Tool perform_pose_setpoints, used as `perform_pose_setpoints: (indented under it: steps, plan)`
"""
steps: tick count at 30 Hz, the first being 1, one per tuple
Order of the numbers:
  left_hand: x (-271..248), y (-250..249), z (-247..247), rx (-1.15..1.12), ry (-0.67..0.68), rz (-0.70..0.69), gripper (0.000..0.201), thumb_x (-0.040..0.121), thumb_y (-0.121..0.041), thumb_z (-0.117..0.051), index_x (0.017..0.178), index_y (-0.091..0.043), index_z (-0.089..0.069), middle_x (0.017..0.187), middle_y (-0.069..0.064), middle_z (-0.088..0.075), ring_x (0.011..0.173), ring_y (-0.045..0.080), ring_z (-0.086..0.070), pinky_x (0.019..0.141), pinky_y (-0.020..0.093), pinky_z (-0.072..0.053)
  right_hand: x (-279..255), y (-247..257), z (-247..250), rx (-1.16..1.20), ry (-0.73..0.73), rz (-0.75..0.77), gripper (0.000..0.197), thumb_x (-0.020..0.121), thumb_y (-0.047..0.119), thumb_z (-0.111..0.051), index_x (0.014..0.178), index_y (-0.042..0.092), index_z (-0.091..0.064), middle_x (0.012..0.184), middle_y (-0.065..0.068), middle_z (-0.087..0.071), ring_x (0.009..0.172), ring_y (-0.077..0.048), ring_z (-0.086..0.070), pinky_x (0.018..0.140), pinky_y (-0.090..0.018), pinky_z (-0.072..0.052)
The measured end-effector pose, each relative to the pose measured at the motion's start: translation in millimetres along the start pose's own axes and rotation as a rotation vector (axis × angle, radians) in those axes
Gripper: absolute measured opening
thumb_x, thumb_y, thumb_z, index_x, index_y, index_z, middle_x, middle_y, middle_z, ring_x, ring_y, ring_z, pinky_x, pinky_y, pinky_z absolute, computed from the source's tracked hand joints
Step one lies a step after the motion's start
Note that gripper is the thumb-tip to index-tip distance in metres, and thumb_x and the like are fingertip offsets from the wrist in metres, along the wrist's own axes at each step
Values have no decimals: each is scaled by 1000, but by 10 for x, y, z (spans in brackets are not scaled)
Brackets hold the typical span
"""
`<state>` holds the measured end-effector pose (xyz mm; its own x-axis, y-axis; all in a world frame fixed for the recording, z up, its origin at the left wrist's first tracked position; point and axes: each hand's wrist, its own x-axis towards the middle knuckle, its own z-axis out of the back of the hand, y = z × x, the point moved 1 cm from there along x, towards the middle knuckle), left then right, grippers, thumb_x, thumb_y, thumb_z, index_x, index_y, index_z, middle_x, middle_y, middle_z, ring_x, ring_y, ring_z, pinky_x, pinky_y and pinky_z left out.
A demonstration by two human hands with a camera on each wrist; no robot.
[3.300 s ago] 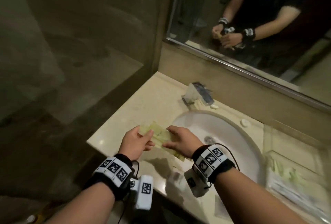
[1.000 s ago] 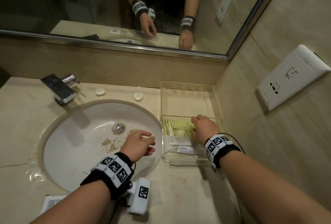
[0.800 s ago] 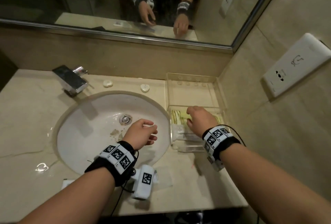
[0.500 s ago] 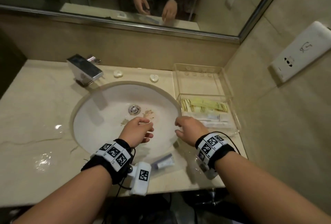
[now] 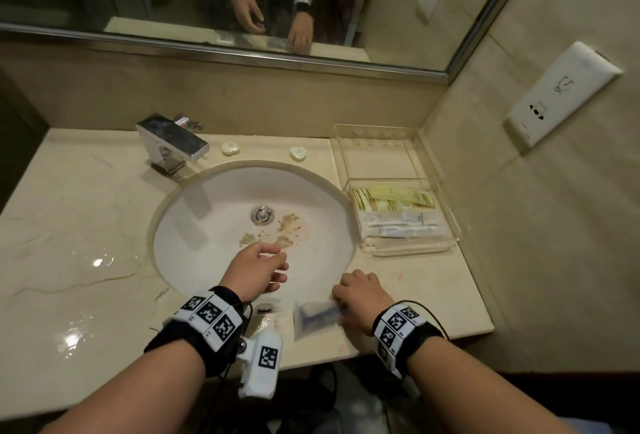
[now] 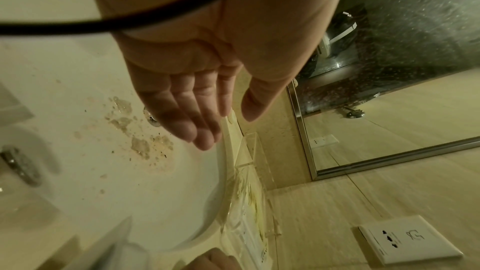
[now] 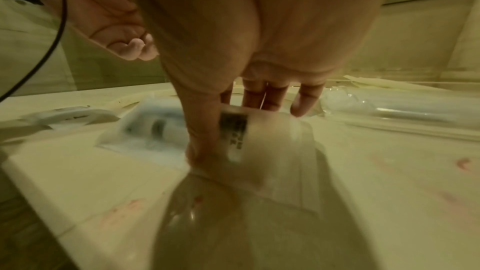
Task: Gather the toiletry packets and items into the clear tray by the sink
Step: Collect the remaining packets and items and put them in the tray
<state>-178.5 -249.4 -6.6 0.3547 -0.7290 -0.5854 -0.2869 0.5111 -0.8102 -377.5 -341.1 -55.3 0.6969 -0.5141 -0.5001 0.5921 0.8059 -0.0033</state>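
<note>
Pick-up step: right hand fingers pinch a clear flat razor packet on the counter edge, left hand loosely spread, empty; next, carry to the clear rectangular plastic tray.

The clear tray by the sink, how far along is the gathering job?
Done: yellow packets and white packets already lie in the clear tray. In hand: the right hand is on a clear razor packet at the counter's front edge. Left: that packet, plus another beside it. The left hand holds nothing.
</note>
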Motion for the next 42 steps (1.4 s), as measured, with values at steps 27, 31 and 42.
perform_pose_setpoints:
  steps: [27,31,42]
  plan:
    - [396,-418,-612,22,-145,-9,16,93,-15,-58,108,-9,-58,98,16,-70,72,23,-65,72,34,-53,379,-2000,702,88,47,-148,16,87,21,-54,101,27,-61,104,3,-65,107,-23,-54,101,-42,-28]
    - [384,-441,-641,24,-175,-24,12,93,-14,-58,104,-10,-59,99,17,-70,73,23,-65,71,34,-53,512,-2015,697,134,-23,-144,11,88,37,-53,90,27,-59,87,5,-58,93,-21,-54,94,-40,-30]
    - [317,-451,-663,26,-216,-34,12,92,-14,-60,103,-11,-59,94,15,-70,72,23,-65,70,34,-53,628,-1886,620,218,-142,-141,22,84,17,-64,104,20,-54,101,-5,-66,88,-25,-62,81,-40,-54]
